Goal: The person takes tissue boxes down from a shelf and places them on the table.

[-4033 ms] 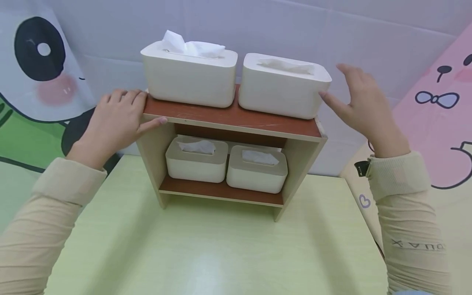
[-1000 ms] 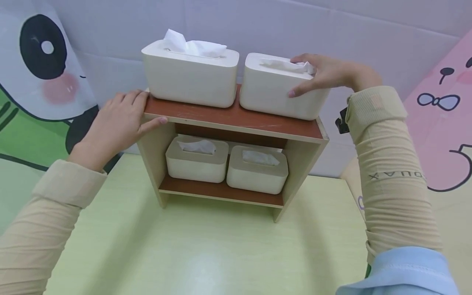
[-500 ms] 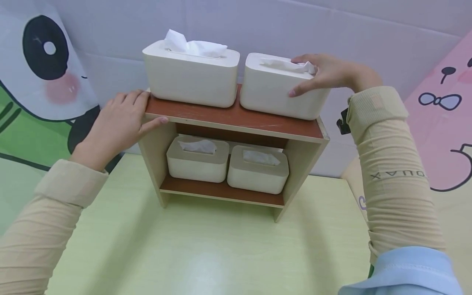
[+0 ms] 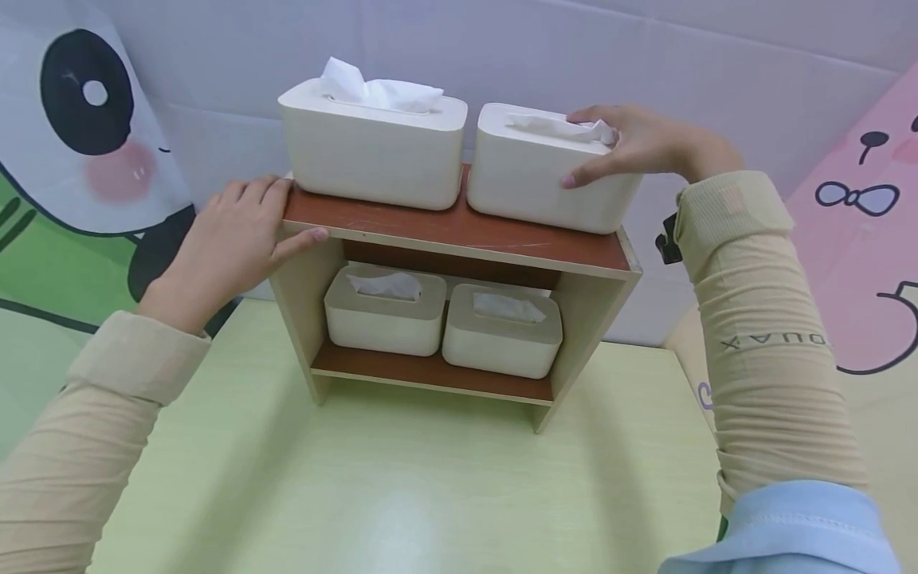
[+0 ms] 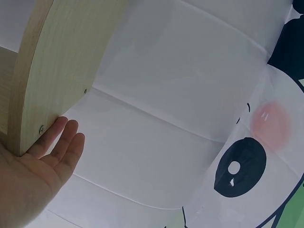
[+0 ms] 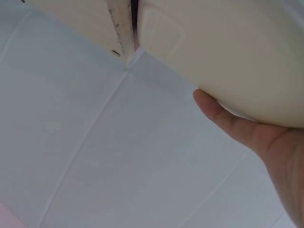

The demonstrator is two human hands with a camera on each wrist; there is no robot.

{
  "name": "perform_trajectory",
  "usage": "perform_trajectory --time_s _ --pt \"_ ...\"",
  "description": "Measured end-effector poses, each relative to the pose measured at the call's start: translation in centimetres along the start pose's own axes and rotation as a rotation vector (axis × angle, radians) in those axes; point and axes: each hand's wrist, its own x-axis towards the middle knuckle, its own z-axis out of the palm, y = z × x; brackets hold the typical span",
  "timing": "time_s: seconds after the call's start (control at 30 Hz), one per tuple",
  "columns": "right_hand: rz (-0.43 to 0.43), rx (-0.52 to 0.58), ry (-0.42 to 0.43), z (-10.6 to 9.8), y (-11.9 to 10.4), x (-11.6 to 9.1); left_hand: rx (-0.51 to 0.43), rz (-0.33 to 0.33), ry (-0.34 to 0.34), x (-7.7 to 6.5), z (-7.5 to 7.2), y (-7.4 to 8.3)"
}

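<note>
In the head view a two-tier wooden shelf (image 4: 402, 222) with reddish-brown boards stands on a table. Two cream tissue boxes sit side by side on its top. My right hand (image 4: 638, 143) grips the right-hand tissue box (image 4: 531, 179) by its right end, thumb on the front and fingers over the far side. White tissue sticks out beside the fingers. My left hand (image 4: 222, 239) rests at the shelf's top left corner, thumb along the front edge. In the left wrist view its fingers lie loosely straight against the side panel (image 5: 61, 71).
The left-hand tissue box (image 4: 373, 155) is next to the gripped one. Two more tissue boxes, one left (image 4: 383, 323) and one right (image 4: 502, 343), sit on the lower board. The pale table (image 4: 402, 486) spreads in front. A cloth backdrop (image 4: 545, 48) with cartoon figures hangs behind.
Four seconds ago my right hand was raised at the box's right; since then it has moved left onto the box and taken hold. Over the last second both hands stay still.
</note>
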Motion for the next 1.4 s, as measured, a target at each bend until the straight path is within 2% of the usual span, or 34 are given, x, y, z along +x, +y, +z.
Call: perform_trajectory --time_s 0.87,1.4 --pt "0.008 0.011 0.033 -0.7 0.6 -0.8 -0.024 -0.001 0.003 0.2 0.1 0.1" --pt "0.01 0.013 0.083 -1.6 3.0 -2.5 -0.035 0.011 0.02 0.2 0.2 0.1"
